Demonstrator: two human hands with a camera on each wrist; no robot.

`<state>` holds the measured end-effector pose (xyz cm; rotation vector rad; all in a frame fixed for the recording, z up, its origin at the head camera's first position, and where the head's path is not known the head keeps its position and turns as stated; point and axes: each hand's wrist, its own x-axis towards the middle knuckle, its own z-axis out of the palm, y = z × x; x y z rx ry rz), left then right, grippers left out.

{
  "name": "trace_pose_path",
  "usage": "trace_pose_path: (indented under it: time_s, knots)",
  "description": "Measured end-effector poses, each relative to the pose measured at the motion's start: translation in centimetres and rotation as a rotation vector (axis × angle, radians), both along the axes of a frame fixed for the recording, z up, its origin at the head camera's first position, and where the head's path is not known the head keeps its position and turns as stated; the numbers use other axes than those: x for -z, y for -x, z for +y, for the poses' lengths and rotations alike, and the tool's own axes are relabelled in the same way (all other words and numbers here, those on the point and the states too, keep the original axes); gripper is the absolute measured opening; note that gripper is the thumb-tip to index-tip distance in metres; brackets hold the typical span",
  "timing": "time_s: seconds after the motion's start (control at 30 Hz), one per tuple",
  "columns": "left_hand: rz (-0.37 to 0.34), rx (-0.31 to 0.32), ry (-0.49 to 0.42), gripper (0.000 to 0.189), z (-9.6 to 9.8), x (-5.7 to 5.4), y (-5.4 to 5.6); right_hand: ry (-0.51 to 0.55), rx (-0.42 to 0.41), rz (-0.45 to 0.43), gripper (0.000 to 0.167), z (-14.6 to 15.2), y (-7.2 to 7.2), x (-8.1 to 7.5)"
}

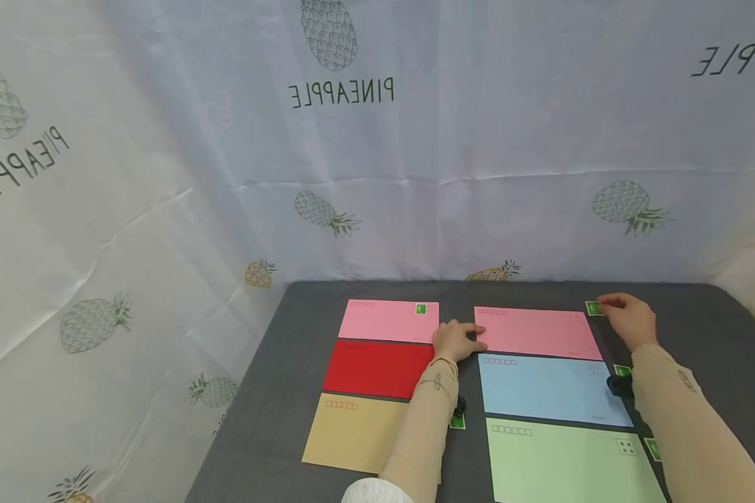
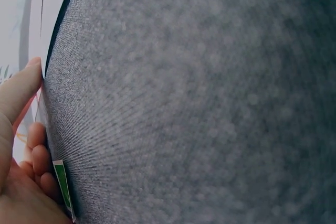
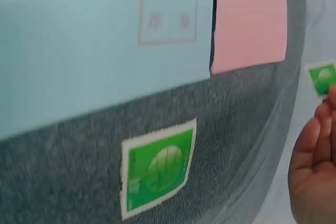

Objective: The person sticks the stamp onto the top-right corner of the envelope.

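In the head view, my right hand (image 1: 630,321) pinches a small green postage stamp (image 1: 594,308) between thumb and fingertips, just beyond the upper right corner of a pink envelope (image 1: 535,332). The right wrist view shows that stamp (image 3: 323,78) raised at the fingertips. My left hand (image 1: 456,340) touches the pink envelope's left edge with thumb and finger spread apart. Seen from the left wrist, the extended digit (image 2: 21,90) meets the edge while the other fingers bend loosely. A stamp (image 2: 63,184) lies near that hand.
Below the pink envelope lie a blue envelope (image 1: 550,388) and a green one (image 1: 569,457), with stamps (image 3: 160,166) (image 1: 653,449) to their right. The left column has a stamped pink envelope (image 1: 384,321), a red one (image 1: 374,369) and a tan one (image 1: 352,433). Dark cloth (image 1: 245,419) covers the table.
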<state>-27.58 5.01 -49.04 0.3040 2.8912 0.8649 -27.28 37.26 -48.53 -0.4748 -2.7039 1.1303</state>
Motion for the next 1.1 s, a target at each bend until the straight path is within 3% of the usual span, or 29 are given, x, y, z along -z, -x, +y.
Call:
trace_pose_path:
  time_s: [0.07, 0.13, 0.47, 0.83, 1.1]
  knots:
    - [0.001, 0.002, 0.005, 0.036, 0.0, 0.0, 0.0, 0.016, -0.038, -0.001, 0.048, -0.5, 0.1, 0.0]
    - [0.005, 0.002, 0.011, 0.036, 0.0, 0.1, 0.0, 0.046, -0.072, -0.03, 0.048, -1.9, -0.5, -1.2]
    - [0.012, 0.008, 0.048, 0.037, 0.0, 0.0, 0.0, 0.11, -0.091, -0.096, 0.047, -3.6, 0.8, -0.1]
    - [0.011, 0.022, 0.053, 0.037, 0.0, 0.2, 0.1, 0.053, -0.031, -0.13, 0.05, -4.1, 1.4, 0.8]
    - [0.01, 0.01, 0.029, 0.036, -0.1, 0.2, 0.2, -0.036, -0.028, -0.181, 0.052, -4.8, 1.6, 0.2]
